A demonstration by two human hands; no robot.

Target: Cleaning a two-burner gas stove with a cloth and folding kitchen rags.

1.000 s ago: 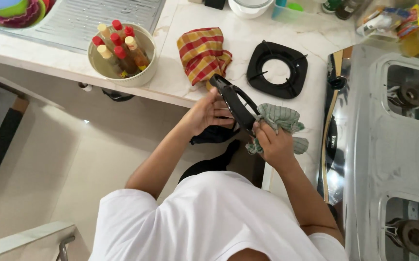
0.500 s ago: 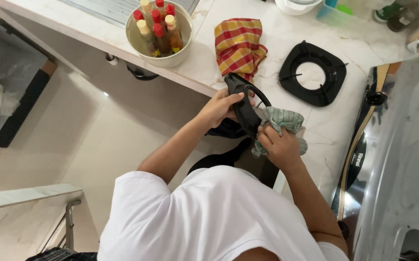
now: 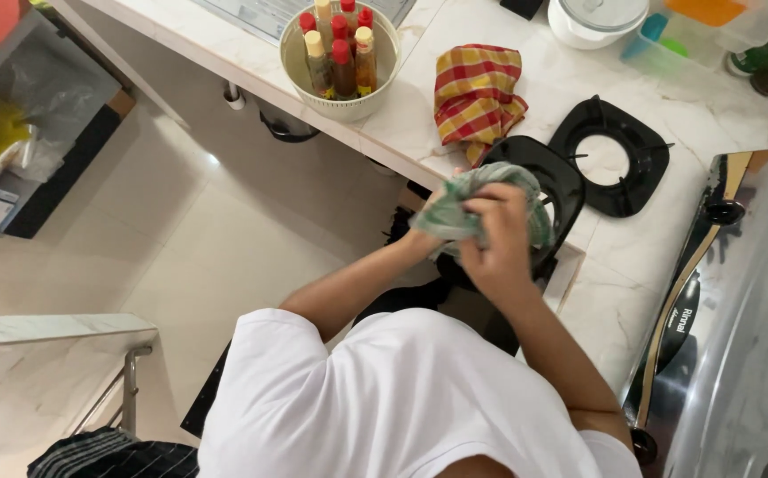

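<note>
Both my hands meet at the counter's edge over a black stove grate [image 3: 554, 193]. My right hand [image 3: 499, 237] presses a bunched green cloth [image 3: 455, 205] onto the near side of the grate. My left hand [image 3: 423, 239] is mostly hidden under that cloth and grips it from the left. A second black grate [image 3: 612, 159] lies flat on the white marble counter [image 3: 711, 115] just behind. A crumpled red-and-yellow checked cloth [image 3: 477, 96] lies to the left of the grates.
A round cream bowl [image 3: 339, 99] of several sauce bottles stands near the counter edge at left. A gas stove [image 3: 738, 310] fills the right side. A white pot [image 3: 596, 18] and plastic containers [image 3: 694, 35] sit at the back. Below is tiled floor [image 3: 189, 239].
The grate, held upright by my left hand before, now lies lower under the green cloth. Both hands have closed together on the cloth, and the view has shifted.
</note>
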